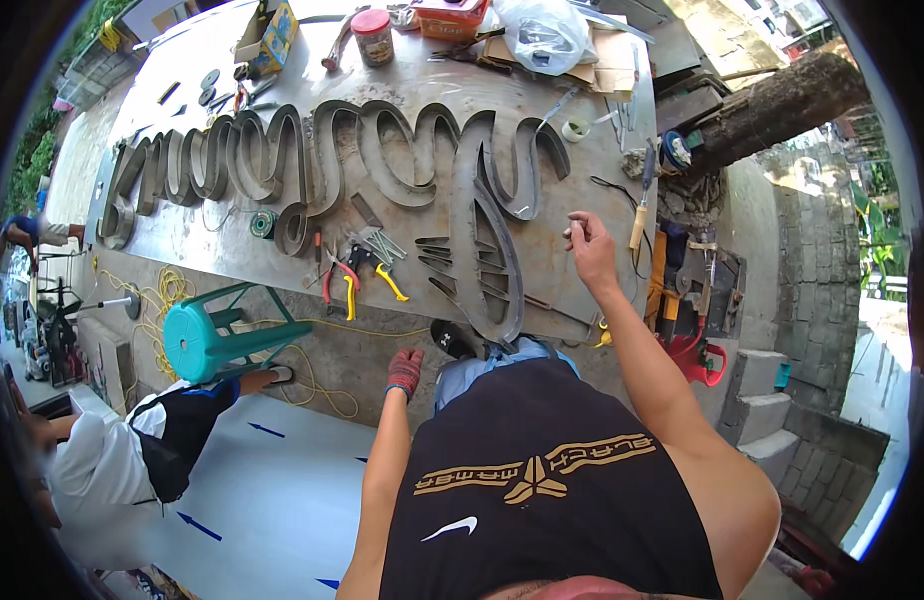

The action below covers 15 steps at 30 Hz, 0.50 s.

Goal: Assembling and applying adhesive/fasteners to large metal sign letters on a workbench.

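Observation:
My right hand (589,246) is bare and hovers over the near right part of the metal-topped table (572,275). Its fingers are curled together; whether something small is between them I cannot make out. Just left of it lies a long shape of bent metal strip (510,270), standing on edge in script-like loops across the table. Several thin pointed metal pieces (437,262) sit by its tall loop. My left hand (405,371), in a red and grey glove, hangs low beside my body, off the table, fingers curled in.
Cutting tools with yellow handles (390,283) and red-handled pliers (329,283) lie at the near edge. A wooden-handled tool (638,227) rests at the right. A lidded jar (372,40) and plastic bag (547,38) stand behind. Left are a green stool (197,338), yellow cord (162,290) and another person (112,455).

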{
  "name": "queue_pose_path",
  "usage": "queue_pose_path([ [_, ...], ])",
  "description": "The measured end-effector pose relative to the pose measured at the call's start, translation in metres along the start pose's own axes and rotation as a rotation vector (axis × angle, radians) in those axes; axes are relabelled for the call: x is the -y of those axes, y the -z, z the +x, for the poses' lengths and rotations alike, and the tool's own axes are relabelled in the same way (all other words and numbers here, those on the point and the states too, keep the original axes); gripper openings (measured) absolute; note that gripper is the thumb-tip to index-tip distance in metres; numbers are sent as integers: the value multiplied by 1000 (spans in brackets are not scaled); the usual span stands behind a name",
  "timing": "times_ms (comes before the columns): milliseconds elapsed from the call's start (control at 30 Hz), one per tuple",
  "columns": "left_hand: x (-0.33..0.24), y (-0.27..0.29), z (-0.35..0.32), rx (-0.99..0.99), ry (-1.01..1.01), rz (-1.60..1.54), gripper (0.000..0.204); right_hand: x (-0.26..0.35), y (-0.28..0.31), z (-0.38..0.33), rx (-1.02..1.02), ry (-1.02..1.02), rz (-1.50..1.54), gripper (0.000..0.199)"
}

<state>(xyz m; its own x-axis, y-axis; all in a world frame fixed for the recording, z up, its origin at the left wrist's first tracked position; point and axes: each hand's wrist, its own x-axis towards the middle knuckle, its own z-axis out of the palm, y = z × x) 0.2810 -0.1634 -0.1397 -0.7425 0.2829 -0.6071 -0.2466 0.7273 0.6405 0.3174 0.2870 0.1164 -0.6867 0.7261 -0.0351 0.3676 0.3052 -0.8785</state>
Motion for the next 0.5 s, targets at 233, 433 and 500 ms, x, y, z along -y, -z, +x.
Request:
queue_pose_path([
  [233, 36, 34, -117, -119, 428, -271, 31, 34, -99, 175, 244, 187, 125, 18],
  [433, -13, 29, -166, -269, 619, -542, 26, 41, -220, 330, 328, 468, -109, 20],
  [500, -35, 16, -164, -287, 585, -525, 27, 34, -257, 364, 385, 451, -177, 23],
])
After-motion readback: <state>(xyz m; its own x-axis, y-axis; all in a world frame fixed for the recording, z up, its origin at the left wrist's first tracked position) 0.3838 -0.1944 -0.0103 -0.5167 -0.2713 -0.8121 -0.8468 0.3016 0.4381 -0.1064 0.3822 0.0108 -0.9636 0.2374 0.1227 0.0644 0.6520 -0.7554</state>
